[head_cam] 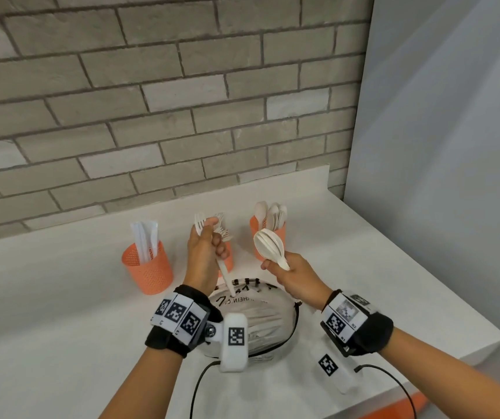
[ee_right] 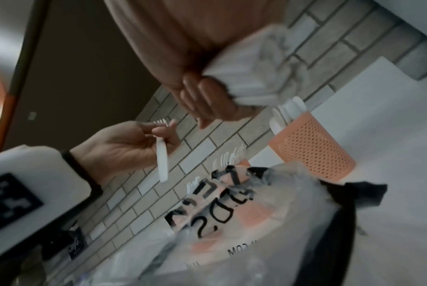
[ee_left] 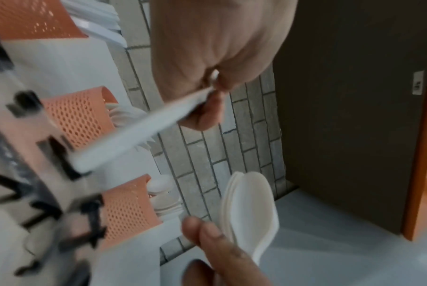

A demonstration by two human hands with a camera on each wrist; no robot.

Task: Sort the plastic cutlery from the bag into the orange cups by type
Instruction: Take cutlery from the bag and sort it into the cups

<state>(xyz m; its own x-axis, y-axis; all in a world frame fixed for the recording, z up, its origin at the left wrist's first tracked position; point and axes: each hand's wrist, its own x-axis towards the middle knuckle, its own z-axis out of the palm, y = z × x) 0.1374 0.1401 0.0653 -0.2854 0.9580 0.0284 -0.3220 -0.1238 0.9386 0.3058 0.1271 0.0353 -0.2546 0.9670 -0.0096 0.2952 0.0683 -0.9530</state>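
My left hand (head_cam: 212, 240) pinches one white plastic fork (head_cam: 223, 272), tines up and handle pointing down at the bag, in front of the middle orange cup (head_cam: 230, 267), which holds several forks. My right hand (head_cam: 276, 264) grips a nested stack of white spoons (head_cam: 268, 246) by their handles, just in front of the right orange cup (head_cam: 253, 237), which is full of spoons. The left orange cup (head_cam: 148, 267) holds white wrapped pieces. The translucent bag (head_cam: 257, 322) with black lettering lies below both hands. The right wrist view shows the spoon stack (ee_right: 251, 77) and the fork (ee_right: 162, 156).
The white counter (head_cam: 61, 297) ends at a grey brick wall (head_cam: 151, 116) behind the cups and at a pale wall on the right. Its front right edge (head_cam: 454, 352) runs diagonally. Black cables trail from both wrist cameras over the counter near the bag.
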